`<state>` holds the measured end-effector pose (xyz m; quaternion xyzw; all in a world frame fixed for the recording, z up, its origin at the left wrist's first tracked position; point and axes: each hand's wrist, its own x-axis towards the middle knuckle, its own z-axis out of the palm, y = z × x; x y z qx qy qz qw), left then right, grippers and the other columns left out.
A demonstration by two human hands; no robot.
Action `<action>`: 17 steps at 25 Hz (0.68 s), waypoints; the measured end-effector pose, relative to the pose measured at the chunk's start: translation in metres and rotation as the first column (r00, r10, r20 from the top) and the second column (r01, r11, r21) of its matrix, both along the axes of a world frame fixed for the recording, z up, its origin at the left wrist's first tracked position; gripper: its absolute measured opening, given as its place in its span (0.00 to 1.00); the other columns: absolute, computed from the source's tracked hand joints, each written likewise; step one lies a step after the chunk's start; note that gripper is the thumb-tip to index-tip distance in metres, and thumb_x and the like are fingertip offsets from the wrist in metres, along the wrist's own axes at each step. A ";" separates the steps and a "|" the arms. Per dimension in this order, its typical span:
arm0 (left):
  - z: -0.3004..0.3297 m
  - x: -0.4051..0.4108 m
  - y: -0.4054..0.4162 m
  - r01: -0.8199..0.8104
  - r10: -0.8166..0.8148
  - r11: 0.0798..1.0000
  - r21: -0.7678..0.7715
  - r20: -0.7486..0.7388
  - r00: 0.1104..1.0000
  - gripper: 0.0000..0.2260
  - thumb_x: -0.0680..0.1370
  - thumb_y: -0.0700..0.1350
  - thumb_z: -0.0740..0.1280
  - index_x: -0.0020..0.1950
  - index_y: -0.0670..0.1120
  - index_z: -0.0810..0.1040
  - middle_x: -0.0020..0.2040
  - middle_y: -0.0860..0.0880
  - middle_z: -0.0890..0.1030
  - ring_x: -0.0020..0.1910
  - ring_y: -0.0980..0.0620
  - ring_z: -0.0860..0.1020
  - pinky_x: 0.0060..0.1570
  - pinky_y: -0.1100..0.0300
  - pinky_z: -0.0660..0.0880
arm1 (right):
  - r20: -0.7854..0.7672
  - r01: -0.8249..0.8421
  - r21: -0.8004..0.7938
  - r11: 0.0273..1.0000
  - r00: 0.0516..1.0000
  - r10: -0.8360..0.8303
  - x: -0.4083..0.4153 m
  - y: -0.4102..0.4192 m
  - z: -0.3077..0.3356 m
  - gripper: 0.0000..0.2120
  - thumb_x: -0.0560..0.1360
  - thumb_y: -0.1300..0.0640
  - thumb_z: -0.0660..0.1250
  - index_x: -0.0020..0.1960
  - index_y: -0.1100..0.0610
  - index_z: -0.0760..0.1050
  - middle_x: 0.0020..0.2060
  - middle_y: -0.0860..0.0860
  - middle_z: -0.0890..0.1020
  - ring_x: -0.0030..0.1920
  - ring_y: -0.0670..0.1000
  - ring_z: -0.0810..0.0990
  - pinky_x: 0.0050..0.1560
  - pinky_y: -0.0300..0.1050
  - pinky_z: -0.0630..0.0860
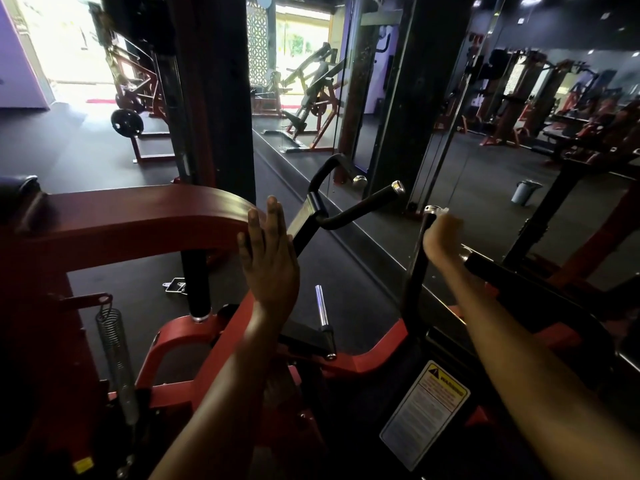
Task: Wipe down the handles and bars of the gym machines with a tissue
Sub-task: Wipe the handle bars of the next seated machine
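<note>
so going left to right from the upright black handle [420, 258]: way off to its left the red curved arm [145, 220] of the machine is arching over, and the left hand [268, 258] is resting flat against its end, fingers straight, holding nothing. between that and the upright handle, the angled black handle [360, 209] with the chrome cap is sticking out, nothing on it.

the right hand [441, 242] is curling round the top of the upright handle, blurred, with a bit of white showing at the fingertips just under the chrome cap. i'm guessing that's the tissue [441, 211], can't swear to it.

looks like the wiping step is on this handle, top end. next move probably needs a slide down the shaft with the grip kept snug.

room-wise: the mirror wall [485, 188] is sitting close behind the handle, open floor to its left.
</note>
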<state>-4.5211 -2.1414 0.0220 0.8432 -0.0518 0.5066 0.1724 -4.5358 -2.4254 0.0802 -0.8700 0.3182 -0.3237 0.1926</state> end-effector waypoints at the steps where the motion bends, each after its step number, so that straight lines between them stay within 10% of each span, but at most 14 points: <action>1: -0.001 0.001 0.000 -0.019 0.019 1.000 0.012 0.011 1.000 0.24 0.83 0.44 0.53 0.79 0.45 0.53 0.80 0.51 0.45 0.77 0.50 0.36 0.74 0.51 0.33 | 0.034 0.024 0.044 0.999 0.999 -0.025 -0.002 0.011 -0.008 0.14 0.78 0.67 0.57 0.63 0.67 0.69 0.58 0.65 0.76 0.60 0.62 0.75 0.59 0.50 0.71; 12: 0.000 0.000 0.001 0.045 -0.045 0.999 -0.026 0.027 0.999 0.30 0.81 0.43 0.60 0.79 0.46 0.48 0.78 0.54 0.36 0.77 0.50 0.35 0.73 0.52 0.32 | -0.002 0.113 0.392 0.913 0.993 -0.122 -0.005 0.025 -0.043 0.16 0.78 0.66 0.53 0.62 0.64 0.72 0.53 0.61 0.77 0.53 0.58 0.77 0.50 0.48 0.73; 17: 0.002 0.000 0.003 0.030 -0.030 1.000 0.007 0.068 0.997 0.28 0.82 0.45 0.56 0.79 0.45 0.48 0.79 0.53 0.37 0.77 0.50 0.37 0.74 0.52 0.33 | -0.243 -0.001 0.350 0.937 0.966 0.092 -0.073 0.036 -0.086 0.12 0.79 0.63 0.57 0.58 0.66 0.76 0.52 0.61 0.80 0.48 0.56 0.77 0.43 0.43 0.69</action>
